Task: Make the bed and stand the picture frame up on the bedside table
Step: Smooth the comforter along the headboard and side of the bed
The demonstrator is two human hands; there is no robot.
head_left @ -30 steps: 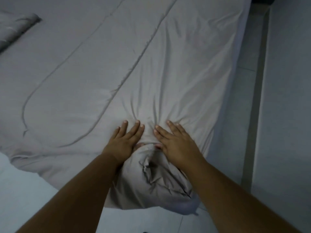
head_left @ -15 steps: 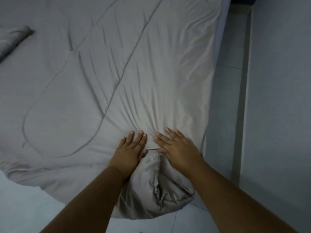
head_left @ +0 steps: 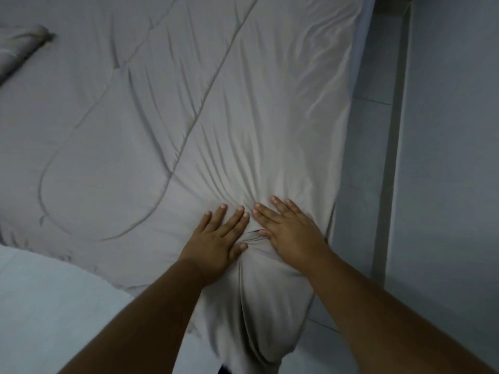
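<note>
Comforter (head_left: 189,130): one, grey, quilted, spread over the bed and filling most of the view; its near corner bunches and hangs off the bed edge below your hands. Judged soft, light and limp; it takes creases readily, as the fan of wrinkles running out from your palms shows; expect it to slide when dragged and to throw up fresh folds elsewhere. Best hold, in my judgement: pinch the hem at the hanging corner, or stroke flat-palmed outward along the wrinkle fan; nothing fragile here.

Left hand (head_left: 216,238): one, flat on the comforter by its near edge; fingers straight, slightly apart, gripping nothing; thumb against a small ridge of cloth. Right hand (head_left: 291,233): one, just beside the left; likewise flat, fingers straight and a little spread, pressing down; the ridge sits between your two thumbs.

Rolled bolster (head_left: 19,49): one, at the comforter's far left, well apart from your hands. Floor (head_left: 359,157) and wall (head_left: 453,157): right of the comforter. Picture frame, bedside table: none in view.
</note>
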